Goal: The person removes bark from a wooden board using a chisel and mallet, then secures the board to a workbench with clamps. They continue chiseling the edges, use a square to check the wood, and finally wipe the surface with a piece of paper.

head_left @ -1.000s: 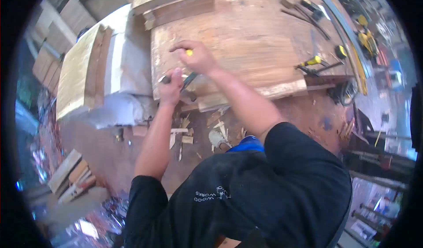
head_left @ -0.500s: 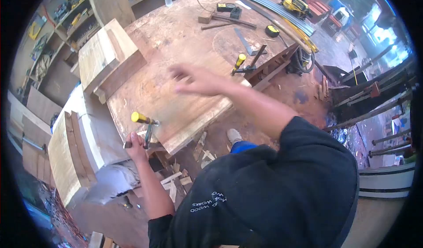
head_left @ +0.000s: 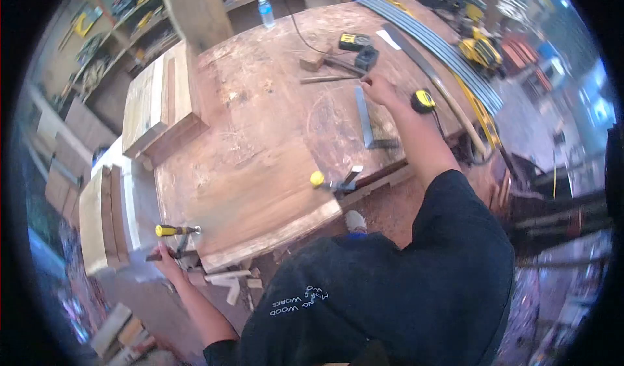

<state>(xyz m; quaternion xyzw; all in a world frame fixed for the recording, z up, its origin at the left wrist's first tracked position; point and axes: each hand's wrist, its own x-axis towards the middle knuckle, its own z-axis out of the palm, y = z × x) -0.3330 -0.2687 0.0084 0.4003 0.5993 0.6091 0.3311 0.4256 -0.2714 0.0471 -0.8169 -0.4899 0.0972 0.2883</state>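
Note:
A wide wooden board (head_left: 266, 197) lies on the workbench along its near edge. At its left end is a bar clamp with a yellow handle (head_left: 170, 231); my left hand (head_left: 168, 262) is closed round its dark bar. Another yellow-handled clamp (head_left: 331, 183) sits at the board's right end. Stretched across the bench, my right hand (head_left: 382, 93) has its fingers bunched at the end of a dark bar (head_left: 343, 65). Whether they grip it is hidden. Just below that hand lies a metal square (head_left: 364, 119), and a thin wooden stick (head_left: 328, 79) is beside the bar.
Thick wooden blocks (head_left: 159, 99) stand on the bench's left side. A tape measure (head_left: 422, 101), a yellow-black device (head_left: 355, 41) and a water bottle (head_left: 266, 12) rest farther back. Metal strips (head_left: 432, 47) line the right edge; wood scraps (head_left: 231, 285) litter the floor.
My right hand has moved from above the board to the tools at the back right. My left hand stays at the left clamp, whose handle now points more sideways. The view has shifted.

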